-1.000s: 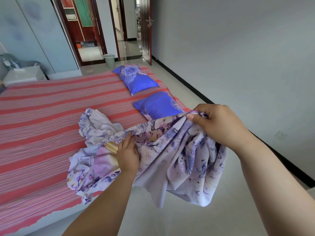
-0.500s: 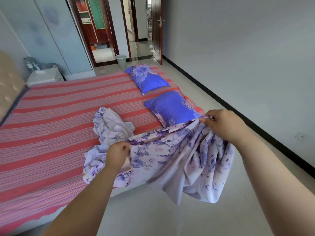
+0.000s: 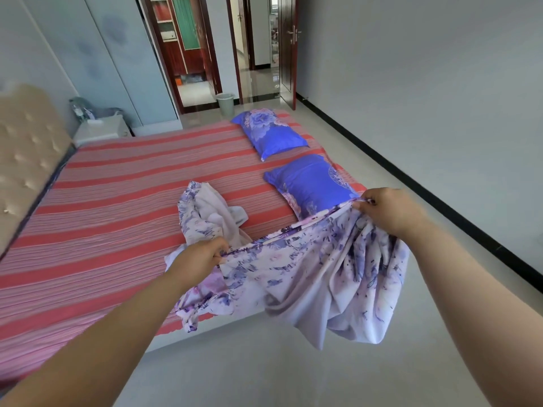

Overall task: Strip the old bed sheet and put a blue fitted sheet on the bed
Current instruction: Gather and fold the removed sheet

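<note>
Item: floral sheet (image 3: 308,268), one, white with purple flower print, bunched, not spread.
Location: it lay across the near edge of the bed (image 3: 117,201), toward the near right corner; one crumpled part rested on the striped surface, the rest hung off the edge above the floor (image 3: 264,371).
Left hand (image 3: 202,257): fingers curled round the upper hem, gripping it just above the bed's near edge.
Right hand (image 3: 388,210): thumb and fingers pinched the same hem further along, held out past the bed's right corner, so the hem ran taut between the two hands.
Handling, judged: light, soft and limp; it sagged in deep folds below the hem and kept no shape of its own. Not fragile, and it did not look slippery. It would likely trail or snag unless gathered.
Where to hold, judged: along the hem, hands well apart as here, or at corners once found; a grip on the loose middle would only bunch it.
Bed covering: one red and pink striped cover, flat over the whole mattress.
Pillows: two, both blue with floral print; far pillow (image 3: 270,133) at the far right corner, near pillow (image 3: 311,183) along the right edge, just behind the taut hem.
Headboard (image 3: 26,154): one, tufted beige, at the left edge.
Nightstand (image 3: 100,129): one, white, beyond the far left corner.
Bin (image 3: 225,102): one, pale green, by the doorway.
Plain blue sheet: none identified.
</note>
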